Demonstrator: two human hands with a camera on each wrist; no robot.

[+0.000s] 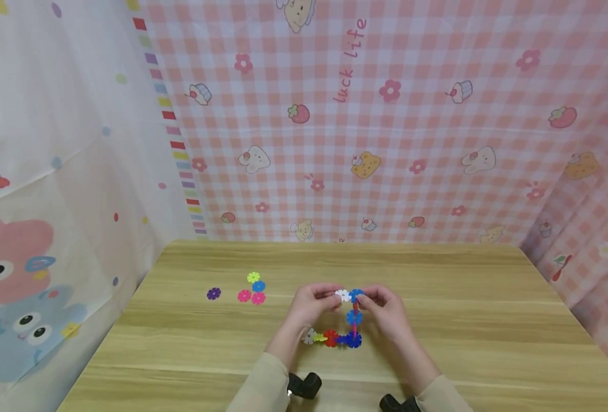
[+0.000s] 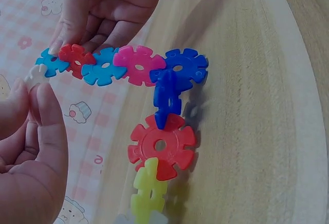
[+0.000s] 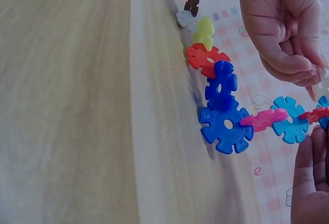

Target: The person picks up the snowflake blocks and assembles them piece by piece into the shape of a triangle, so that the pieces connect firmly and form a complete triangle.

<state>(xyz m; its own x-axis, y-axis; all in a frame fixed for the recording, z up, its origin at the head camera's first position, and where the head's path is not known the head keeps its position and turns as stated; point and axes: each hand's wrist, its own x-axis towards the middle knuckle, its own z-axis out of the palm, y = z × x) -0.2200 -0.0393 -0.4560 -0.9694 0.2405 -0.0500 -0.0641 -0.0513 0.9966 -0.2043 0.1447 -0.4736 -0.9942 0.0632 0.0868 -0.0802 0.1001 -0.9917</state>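
My left hand (image 1: 308,306) pinches a white snowflake disc (image 1: 342,295) between thumb and fingers. Across from it, my right hand (image 1: 386,312) pinches the light blue snowflake disc (image 2: 51,62) at the end of a linked chain. The white disc meets that light blue one edge to edge. From there run a red disc (image 2: 76,59), another light blue disc (image 2: 104,66), a pink disc (image 2: 139,64) and two dark blue discs (image 3: 226,129). The chain turns a corner there, continuing through a larger-looking red disc (image 2: 162,146), a yellow disc (image 2: 149,193), a whitish disc (image 3: 185,18) and a dark brown disc (image 3: 192,3).
On the wooden table (image 1: 469,297), loose discs lie to the left: a purple one (image 1: 213,293), a yellow-green one (image 1: 253,277), a blue one (image 1: 259,286) and two pink ones (image 1: 244,296). A checked cloth (image 1: 335,143) hangs behind the table.
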